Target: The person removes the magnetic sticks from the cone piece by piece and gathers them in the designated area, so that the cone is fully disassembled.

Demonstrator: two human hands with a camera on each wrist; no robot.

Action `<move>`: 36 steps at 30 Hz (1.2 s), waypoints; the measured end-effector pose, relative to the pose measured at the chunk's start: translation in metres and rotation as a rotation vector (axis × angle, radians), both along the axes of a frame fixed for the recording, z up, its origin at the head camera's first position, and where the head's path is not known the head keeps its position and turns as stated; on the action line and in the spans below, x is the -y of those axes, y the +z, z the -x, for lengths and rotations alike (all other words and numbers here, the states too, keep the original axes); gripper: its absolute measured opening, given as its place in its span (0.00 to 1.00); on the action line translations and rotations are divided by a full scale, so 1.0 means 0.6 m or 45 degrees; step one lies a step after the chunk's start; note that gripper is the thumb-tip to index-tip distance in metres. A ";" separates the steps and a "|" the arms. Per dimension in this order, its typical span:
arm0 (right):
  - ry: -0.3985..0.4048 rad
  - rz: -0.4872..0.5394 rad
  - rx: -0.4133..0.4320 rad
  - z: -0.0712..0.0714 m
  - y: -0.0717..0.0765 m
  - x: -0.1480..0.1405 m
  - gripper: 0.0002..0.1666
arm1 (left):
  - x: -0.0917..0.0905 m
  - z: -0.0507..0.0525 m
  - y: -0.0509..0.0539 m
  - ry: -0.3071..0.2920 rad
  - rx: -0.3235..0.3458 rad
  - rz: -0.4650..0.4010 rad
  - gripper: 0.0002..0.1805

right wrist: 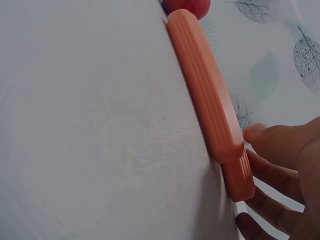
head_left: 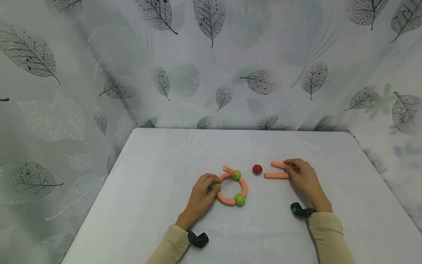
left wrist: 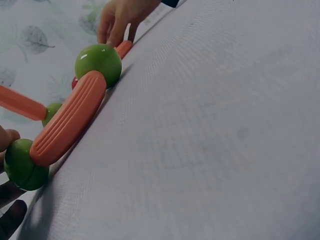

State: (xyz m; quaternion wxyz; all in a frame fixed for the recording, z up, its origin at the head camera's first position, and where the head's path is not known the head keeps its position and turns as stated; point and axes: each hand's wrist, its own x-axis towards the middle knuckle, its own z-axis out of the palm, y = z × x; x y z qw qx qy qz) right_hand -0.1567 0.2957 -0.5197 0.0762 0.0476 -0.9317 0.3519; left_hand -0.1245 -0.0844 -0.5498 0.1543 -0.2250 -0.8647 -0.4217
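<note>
A ring of curved orange pieces (head_left: 244, 187) (left wrist: 70, 120) joined by green balls (head_left: 240, 200) (left wrist: 98, 65) lies on the table. One orange stick (head_left: 229, 170) (left wrist: 20, 102) juts from its top ball. My left hand (head_left: 201, 194) holds the ring's left green ball (left wrist: 25, 165) between thumb and fingers. Over on the right, my right hand (head_left: 304, 179) (right wrist: 295, 175) pinches the right end of the farther orange stick (head_left: 278, 165) (right wrist: 238, 180). Its thumb is close to the nearer orange stick (head_left: 276, 175) (right wrist: 205, 85), which lies alongside.
A red ball (head_left: 257, 169) (right wrist: 190, 6) sits between the ring and the sticks. The white table (head_left: 254, 234) extends around them, with a leaf-patterned curtain (head_left: 211, 73) behind and at the sides. Each wrist wears a black device (head_left: 199, 240).
</note>
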 end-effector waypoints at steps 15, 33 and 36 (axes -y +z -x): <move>0.048 0.104 -0.198 -0.011 0.012 0.028 0.16 | 0.001 -0.005 0.001 -0.090 -0.022 -0.117 0.10; 0.537 0.332 -0.226 -0.005 0.027 0.152 0.19 | -0.015 0.018 0.016 -0.142 0.308 -0.024 0.14; 0.655 0.352 -0.222 -0.004 0.032 0.169 0.22 | -0.017 0.032 0.020 -0.162 0.361 0.050 0.16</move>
